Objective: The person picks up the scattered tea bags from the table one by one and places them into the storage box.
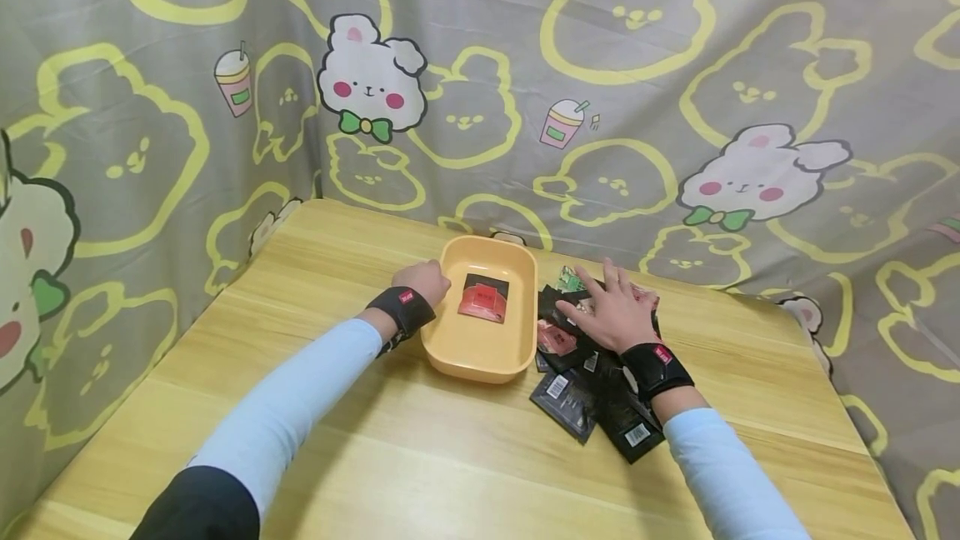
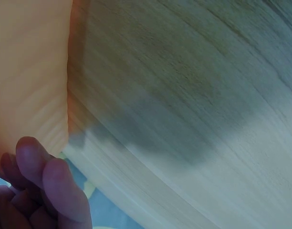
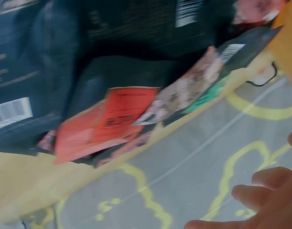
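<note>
A yellow-orange plastic tub (image 1: pixel 480 365) stands on the table, with one black and red flat packet (image 1: pixel 483 298) lying inside it. At the tub's left rim, my left hand (image 1: pixel 423 280) has its fingers curled and holds the edge. The left wrist view shows those curled fingers (image 2: pixel 65 191) close against the tub's outer wall (image 2: pixel 31 71). Right of the tub lies a loose heap of mostly black packets (image 1: pixel 567 402). My right hand (image 1: pixel 618 315) is spread above the heap, fingers apart, gripping nothing. A red-fronted packet (image 3: pixel 122 119) shows in the right wrist view.
The pale wood table (image 1: pixel 420 457) carries the tub and heap near its back edge. A grey patterned curtain (image 1: pixel 480 15) hangs behind and along both sides. Some packets overlap, and the heap's near ones (image 1: pixel 633 427) reach toward the front.
</note>
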The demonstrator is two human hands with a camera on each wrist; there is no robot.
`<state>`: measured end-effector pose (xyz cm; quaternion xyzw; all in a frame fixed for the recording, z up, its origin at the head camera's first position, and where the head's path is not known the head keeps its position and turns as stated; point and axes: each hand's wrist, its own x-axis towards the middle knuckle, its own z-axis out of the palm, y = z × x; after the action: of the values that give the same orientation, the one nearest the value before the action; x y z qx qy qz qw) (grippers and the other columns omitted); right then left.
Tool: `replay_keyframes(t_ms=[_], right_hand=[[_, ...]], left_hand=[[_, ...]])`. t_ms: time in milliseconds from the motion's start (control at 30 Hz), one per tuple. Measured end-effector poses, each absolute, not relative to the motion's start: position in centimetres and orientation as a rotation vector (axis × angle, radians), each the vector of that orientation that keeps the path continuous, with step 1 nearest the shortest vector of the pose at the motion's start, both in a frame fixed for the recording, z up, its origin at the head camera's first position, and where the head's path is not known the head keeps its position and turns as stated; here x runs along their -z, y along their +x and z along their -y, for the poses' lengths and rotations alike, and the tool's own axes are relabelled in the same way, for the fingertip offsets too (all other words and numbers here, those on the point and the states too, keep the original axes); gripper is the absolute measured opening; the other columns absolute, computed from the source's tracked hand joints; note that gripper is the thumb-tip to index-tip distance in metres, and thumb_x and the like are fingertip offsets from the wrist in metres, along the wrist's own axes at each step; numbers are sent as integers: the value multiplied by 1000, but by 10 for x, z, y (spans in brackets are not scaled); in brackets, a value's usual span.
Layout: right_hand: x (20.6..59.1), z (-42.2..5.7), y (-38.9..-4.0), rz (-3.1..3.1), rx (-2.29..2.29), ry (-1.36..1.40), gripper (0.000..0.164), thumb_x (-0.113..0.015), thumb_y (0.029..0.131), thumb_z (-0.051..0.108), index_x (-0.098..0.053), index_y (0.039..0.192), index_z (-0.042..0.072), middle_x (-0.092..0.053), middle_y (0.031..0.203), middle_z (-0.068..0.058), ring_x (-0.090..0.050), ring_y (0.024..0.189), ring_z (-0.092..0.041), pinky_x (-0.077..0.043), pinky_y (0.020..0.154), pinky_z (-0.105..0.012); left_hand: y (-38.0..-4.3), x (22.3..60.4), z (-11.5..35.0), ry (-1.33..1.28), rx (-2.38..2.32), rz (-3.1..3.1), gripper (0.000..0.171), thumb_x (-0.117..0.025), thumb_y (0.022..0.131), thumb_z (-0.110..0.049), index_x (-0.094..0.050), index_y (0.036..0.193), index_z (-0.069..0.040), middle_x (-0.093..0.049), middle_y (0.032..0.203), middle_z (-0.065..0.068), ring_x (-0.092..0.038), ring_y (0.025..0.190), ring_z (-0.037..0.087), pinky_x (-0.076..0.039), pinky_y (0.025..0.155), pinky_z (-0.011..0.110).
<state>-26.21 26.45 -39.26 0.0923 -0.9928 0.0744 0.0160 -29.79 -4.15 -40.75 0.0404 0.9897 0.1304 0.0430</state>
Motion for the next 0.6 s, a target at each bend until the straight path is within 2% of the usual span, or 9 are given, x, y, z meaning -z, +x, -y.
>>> replay_keyframes(t_ms=[233,467,600], right_hand=[[405,-280,-264,3113,-295,202,83,-42,84,71,-25,148,22,-12,154,-25,-9,140,-47,0,94,-79],[418,-288,-265,3182,-300,145,83,-40,85,69,-21,149,20,-7,153,-28,-4,140,-49,2,94,-79],[426,-291,-268,3200,-283,152,83,-38,86,69,-21,149,19,-7,152,-30,-5,140,-49,0,95,-79]], left_hand=[[-298,407,42,134,-389,-3036,31,-45,96,-29,-59,97,-1,-66,81,14,-66,76,30,-52,67,43],[-297,408,41,144,-422,-3039,29,-46,94,-26,-59,91,0,-62,73,11,-63,67,27,-51,62,42],[-298,410,41,129,-413,-3036,30,-45,95,-28,-59,94,-1,-63,75,11,-64,70,28,-51,63,41]])
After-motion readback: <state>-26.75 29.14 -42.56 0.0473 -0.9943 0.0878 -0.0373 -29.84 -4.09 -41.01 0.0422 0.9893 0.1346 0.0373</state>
